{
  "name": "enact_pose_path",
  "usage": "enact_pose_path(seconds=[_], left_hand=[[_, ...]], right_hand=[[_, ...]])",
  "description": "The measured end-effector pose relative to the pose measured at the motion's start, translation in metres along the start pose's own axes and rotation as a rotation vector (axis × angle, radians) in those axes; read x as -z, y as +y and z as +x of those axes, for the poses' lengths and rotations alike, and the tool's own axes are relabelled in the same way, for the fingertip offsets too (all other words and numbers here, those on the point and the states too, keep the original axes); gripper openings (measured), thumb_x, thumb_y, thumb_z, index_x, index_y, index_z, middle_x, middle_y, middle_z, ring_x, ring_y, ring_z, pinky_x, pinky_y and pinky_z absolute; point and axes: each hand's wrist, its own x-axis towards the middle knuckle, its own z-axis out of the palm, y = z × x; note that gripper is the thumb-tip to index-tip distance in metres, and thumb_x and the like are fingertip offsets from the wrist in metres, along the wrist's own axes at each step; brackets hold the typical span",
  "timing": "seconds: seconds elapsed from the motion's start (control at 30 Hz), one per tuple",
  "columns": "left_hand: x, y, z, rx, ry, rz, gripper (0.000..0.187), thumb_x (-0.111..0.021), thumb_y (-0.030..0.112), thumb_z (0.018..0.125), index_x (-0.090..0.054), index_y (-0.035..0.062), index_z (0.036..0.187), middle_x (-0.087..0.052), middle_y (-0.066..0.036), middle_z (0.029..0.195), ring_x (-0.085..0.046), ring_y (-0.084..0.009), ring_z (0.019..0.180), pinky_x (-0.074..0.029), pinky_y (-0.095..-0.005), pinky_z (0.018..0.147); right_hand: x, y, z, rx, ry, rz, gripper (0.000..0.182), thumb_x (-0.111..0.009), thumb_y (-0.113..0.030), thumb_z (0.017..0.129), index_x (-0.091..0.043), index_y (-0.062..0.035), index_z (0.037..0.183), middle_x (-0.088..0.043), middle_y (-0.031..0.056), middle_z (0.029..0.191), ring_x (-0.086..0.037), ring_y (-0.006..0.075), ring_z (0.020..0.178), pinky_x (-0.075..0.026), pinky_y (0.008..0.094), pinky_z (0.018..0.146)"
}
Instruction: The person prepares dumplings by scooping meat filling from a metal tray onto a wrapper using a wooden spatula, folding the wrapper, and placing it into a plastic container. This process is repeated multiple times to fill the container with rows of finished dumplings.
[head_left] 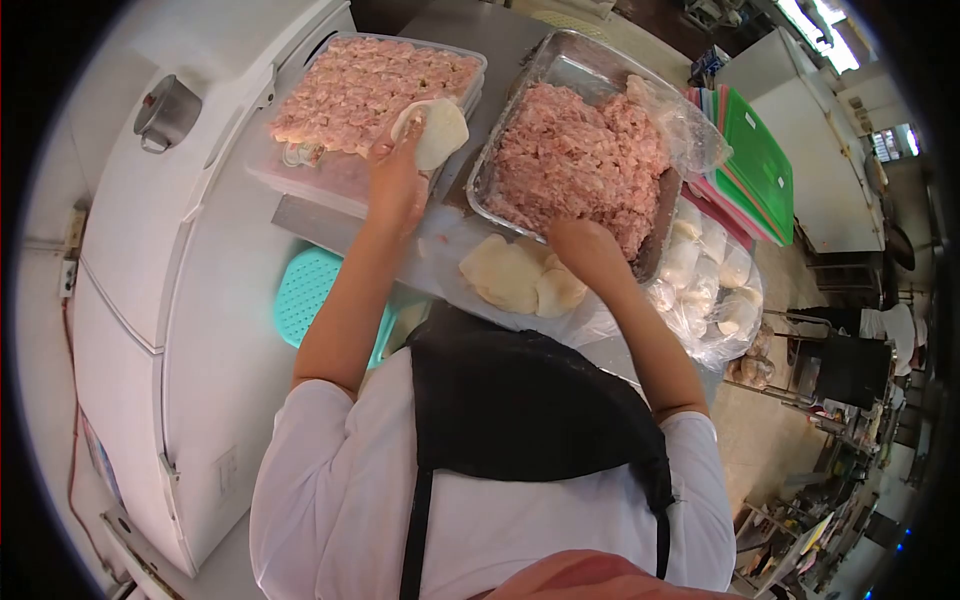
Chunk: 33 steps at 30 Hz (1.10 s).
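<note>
While the left hand pinches a dough wrapper, the nearer right hand meets the minced meat body-side, finger state impossible to tell.

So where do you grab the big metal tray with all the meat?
Probably by the metal tray's rim, left hand and right hand coming from outside its long sides. The left rim is bare; plastic covers part of the right, so grip nearer you there.
</note>
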Motion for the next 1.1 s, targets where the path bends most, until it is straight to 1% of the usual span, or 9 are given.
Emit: enact_pose_path(seconds=[0.1, 0.23, 0.33, 0.5, 0.63, 0.83, 0.93, 1.03, 1.1], left_hand=[[0.014, 0.006, 0.008, 0.005, -0.013, 0.056, 0.024, -0.054, 0.011, 0.094, -0.056, 0.0021, 0.117, -0.062, -0.013, 0.111, -0.064, -0.0252, 0.099, -0.056, -0.0374, 0.084], [0.016, 0.012, 0.012, 0.045, -0.005, 0.044, 0.024, -0.055, 0.012, 0.094, -0.056, 0.0030, 0.116, -0.063, -0.012, 0.108, -0.064, -0.0248, 0.096, -0.057, -0.0366, 0.080], [0.006, 0.007, 0.017, 0.044, -0.005, -0.004, 0.026, -0.055, 0.013, 0.094, -0.055, 0.0013, 0.118, -0.062, -0.011, 0.108, -0.064, -0.0233, 0.097, -0.056, -0.0349, 0.081], [-0.005, 0.010, 0.007, 0.033, 0.049, -0.062, 0.030, -0.055, 0.014, 0.095, -0.055, -0.0029, 0.119, -0.063, -0.012, 0.110, -0.063, -0.0211, 0.098, -0.054, -0.0335, 0.087], [-0.007, 0.018, 0.000, 0.085, 0.107, -0.025, 0.030, -0.055, 0.014, 0.095, -0.051, -0.0033, 0.119, -0.059, -0.016, 0.115, -0.060, -0.0276, 0.105, -0.053, -0.0421, 0.089], [-0.009, -0.058, 0.009, 0.267, -0.202, -0.180, 0.031, -0.051, 0.019, 0.096, -0.052, -0.0016, 0.119, -0.060, -0.013, 0.113, -0.061, -0.0254, 0.103, -0.053, -0.0400, 0.088], [-0.046, -0.091, -0.008, 0.472, -0.239, -0.304, 0.032, -0.046, 0.023, 0.099, -0.050, 0.0001, 0.121, -0.059, -0.013, 0.112, -0.060, -0.0247, 0.103, -0.051, -0.0401, 0.090], [-0.082, -0.099, -0.019, 0.585, -0.145, -0.436, 0.038, -0.038, 0.032, 0.101, -0.050, 0.0025, 0.123, -0.057, -0.013, 0.113, -0.057, -0.0229, 0.105, -0.046, -0.0388, 0.095], [-0.094, -0.092, -0.020, 0.608, -0.071, -0.603, 0.045, -0.035, 0.040, 0.100, -0.050, 0.0033, 0.122, -0.056, -0.012, 0.113, -0.056, -0.0242, 0.105, -0.045, -0.0388, 0.095]], right_hand=[[0.013, 0.012, 0.003, -0.173, -0.098, 0.229, 0.018, -0.052, -0.017, 0.084, -0.063, -0.0052, 0.078, -0.064, 0.0132, 0.075, -0.064, 0.0332, 0.075, -0.051, 0.0418, 0.071], [0.033, 0.009, -0.002, -0.154, 0.075, -0.268, 0.016, -0.054, -0.019, 0.082, -0.063, -0.0063, 0.077, -0.065, 0.0157, 0.076, -0.065, 0.0321, 0.075, -0.052, 0.0426, 0.063], [0.006, 0.020, 0.002, -0.007, 0.098, -0.327, 0.014, -0.054, -0.018, 0.081, -0.062, -0.0072, 0.075, -0.065, 0.0162, 0.074, -0.066, 0.0311, 0.075, -0.053, 0.0426, 0.060], [-0.017, 0.032, -0.002, -0.006, 0.013, -0.011, 0.021, -0.055, -0.021, 0.087, -0.066, -0.0042, 0.087, -0.064, 0.0189, 0.077, -0.065, 0.0329, 0.077, -0.051, 0.0431, 0.064], [-0.007, 0.049, -0.013, -0.094, -0.072, 0.414, 0.023, -0.060, -0.024, 0.088, -0.068, -0.0031, 0.091, -0.063, 0.0206, 0.076, -0.063, 0.0325, 0.072, -0.049, 0.0402, 0.064], [0.042, 0.027, -0.026, -0.325, 0.009, 0.976, 0.036, -0.055, -0.031, 0.096, -0.064, -0.0005, 0.079, -0.049, -0.0015, 0.063, -0.044, 0.0081, 0.062, -0.038, 0.0259, 0.055], [0.059, 0.008, -0.021, -0.446, 0.198, 1.113, 0.034, -0.056, -0.030, 0.095, -0.063, -0.0006, 0.080, -0.048, -0.0041, 0.063, -0.044, 0.0078, 0.061, -0.036, 0.0254, 0.054], [0.031, 0.016, -0.015, -0.359, 0.396, 0.838, 0.030, -0.057, -0.028, 0.095, -0.064, -0.0001, 0.086, -0.042, -0.0035, 0.061, -0.043, 0.0072, 0.062, -0.036, 0.0257, 0.055], [0.021, 0.031, -0.025, -0.321, 0.387, 0.549, 0.026, -0.057, -0.025, 0.093, -0.063, -0.0007, 0.098, -0.052, 0.0079, 0.069, -0.052, 0.0212, 0.064, -0.042, 0.0330, 0.060]])
